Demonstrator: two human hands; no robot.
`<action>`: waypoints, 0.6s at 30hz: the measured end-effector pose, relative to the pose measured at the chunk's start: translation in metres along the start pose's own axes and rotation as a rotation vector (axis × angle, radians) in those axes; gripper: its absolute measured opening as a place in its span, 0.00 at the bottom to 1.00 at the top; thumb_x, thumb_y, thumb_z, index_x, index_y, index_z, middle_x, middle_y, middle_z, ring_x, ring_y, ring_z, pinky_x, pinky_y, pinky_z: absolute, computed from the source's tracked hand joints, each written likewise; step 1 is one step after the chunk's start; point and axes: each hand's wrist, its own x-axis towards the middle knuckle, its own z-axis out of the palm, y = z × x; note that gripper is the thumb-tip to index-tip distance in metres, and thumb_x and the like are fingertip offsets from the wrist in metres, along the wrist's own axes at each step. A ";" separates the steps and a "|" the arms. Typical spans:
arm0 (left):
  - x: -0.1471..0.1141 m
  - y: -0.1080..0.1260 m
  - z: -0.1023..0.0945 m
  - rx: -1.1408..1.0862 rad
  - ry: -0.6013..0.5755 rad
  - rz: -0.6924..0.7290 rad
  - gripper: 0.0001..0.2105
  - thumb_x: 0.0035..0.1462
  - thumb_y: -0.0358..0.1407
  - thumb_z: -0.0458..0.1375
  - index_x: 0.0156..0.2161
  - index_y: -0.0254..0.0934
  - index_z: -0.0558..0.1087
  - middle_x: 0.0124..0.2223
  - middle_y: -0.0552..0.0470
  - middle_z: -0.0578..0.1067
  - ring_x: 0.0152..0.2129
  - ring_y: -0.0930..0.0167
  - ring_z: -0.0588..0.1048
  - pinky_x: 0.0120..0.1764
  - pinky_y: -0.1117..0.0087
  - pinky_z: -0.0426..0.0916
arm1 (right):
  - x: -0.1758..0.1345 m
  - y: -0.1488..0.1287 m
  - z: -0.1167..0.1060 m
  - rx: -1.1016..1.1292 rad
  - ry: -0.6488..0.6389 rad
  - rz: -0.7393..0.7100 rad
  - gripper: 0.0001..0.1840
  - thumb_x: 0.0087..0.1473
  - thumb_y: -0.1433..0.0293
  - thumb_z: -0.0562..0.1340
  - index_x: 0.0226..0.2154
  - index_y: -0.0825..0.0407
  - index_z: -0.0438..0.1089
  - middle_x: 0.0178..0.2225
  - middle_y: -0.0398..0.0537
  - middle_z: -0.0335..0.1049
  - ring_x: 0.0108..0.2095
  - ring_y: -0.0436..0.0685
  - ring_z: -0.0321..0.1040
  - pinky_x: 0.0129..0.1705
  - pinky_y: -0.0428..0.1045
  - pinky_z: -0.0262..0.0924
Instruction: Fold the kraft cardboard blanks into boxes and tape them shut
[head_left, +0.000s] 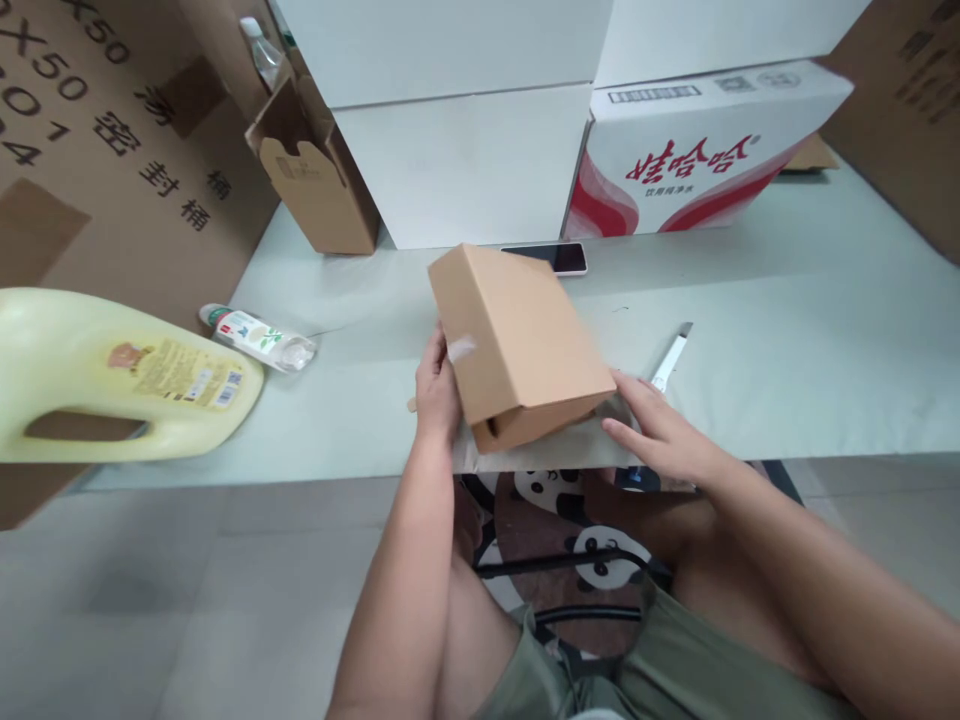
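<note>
A brown cardboard box [536, 320] stands tilted near the table's front edge, with a flap or opening partly visible at its near end. My left hand [437, 390] is closed against the box's left side; the box hides some of its fingers. At the near right corner, my right hand [660, 430] has its fingers stretched out and thumb apart, with the fingertips at the cardboard. Just beyond that hand lies a white utility knife [671, 358], its blade pointing away and its lower end partly hidden by the fingers.
White cartons [465, 165] line the back, beside a red-and-white water carton [690, 150]. A phone [566, 259] lies before them. At left are an open-topped cardboard carrier [322, 195], a plastic bottle [259, 338] on its side, a large yellow jug [127, 375] and a printed carton [112, 130].
</note>
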 end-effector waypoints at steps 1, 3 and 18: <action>-0.001 0.001 0.001 -0.051 0.000 -0.104 0.17 0.49 0.49 0.67 0.41 0.41 0.78 0.49 0.46 0.81 0.56 0.57 0.75 0.54 0.60 0.71 | 0.001 0.000 0.001 0.056 0.009 0.009 0.40 0.63 0.52 0.54 0.71 0.47 0.45 0.70 0.59 0.53 0.69 0.73 0.53 0.68 0.74 0.48; -0.005 0.005 0.001 -0.162 -0.005 -0.240 0.20 0.47 0.52 0.66 0.38 0.39 0.79 0.40 0.45 0.82 0.49 0.55 0.78 0.48 0.59 0.75 | 0.002 0.001 0.001 0.156 0.036 0.041 0.47 0.61 0.51 0.57 0.72 0.47 0.34 0.72 0.62 0.46 0.70 0.73 0.52 0.67 0.71 0.52; -0.013 0.010 0.004 0.143 -0.396 0.014 0.36 0.38 0.56 0.73 0.51 0.40 0.75 0.63 0.40 0.68 0.63 0.51 0.66 0.62 0.52 0.63 | 0.005 -0.005 -0.001 0.638 0.477 0.220 0.48 0.47 0.53 0.71 0.64 0.36 0.48 0.50 0.52 0.71 0.47 0.66 0.74 0.45 0.64 0.74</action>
